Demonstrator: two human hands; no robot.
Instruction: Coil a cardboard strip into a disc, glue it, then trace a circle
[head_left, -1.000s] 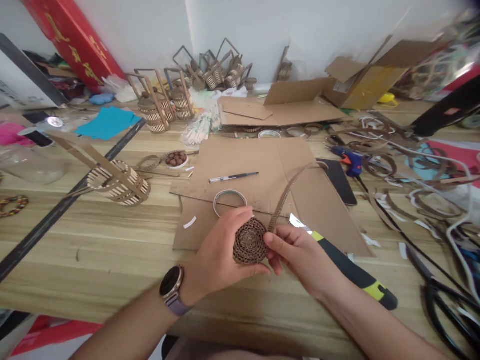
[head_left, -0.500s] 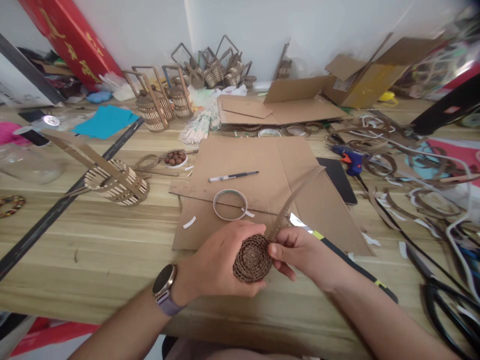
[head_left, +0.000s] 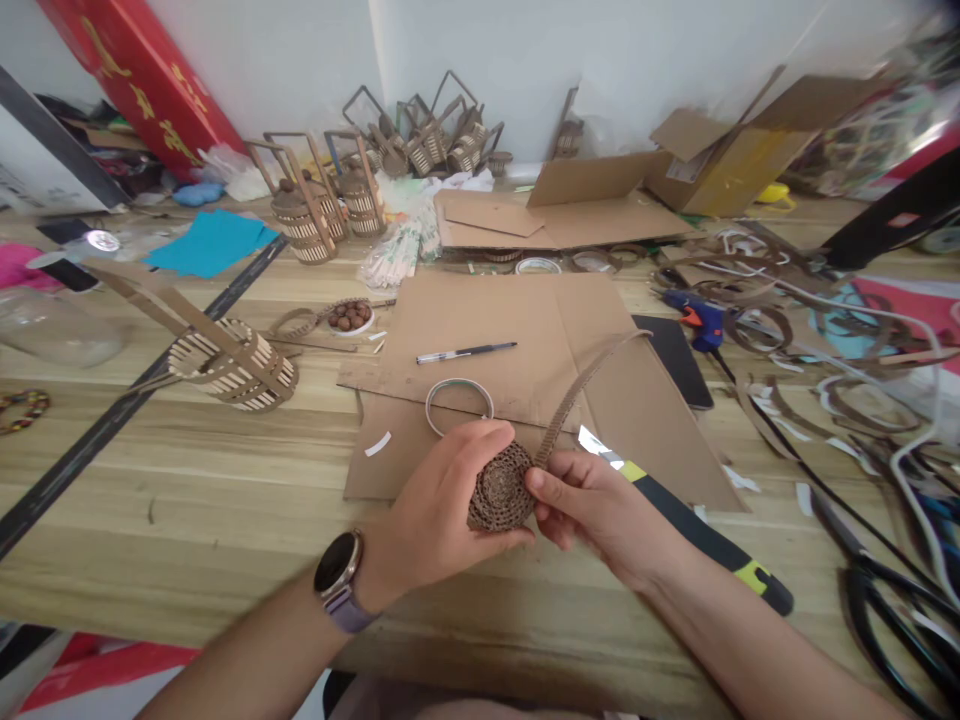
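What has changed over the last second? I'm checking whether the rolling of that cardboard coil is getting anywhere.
Little has. Both hands dipped toward the table edge with the cardboard coil half a second ago, then came back up to about where they began. The left hand still cups the coil; the right hand keeps pinching the loose strip where it meets the coil. Tape ring, pen and knife lie unmoved.

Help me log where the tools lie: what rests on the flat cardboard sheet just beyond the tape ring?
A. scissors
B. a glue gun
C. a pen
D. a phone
C: a black-and-silver pen lies on the flat cardboard sheet, just beyond the tape ring.
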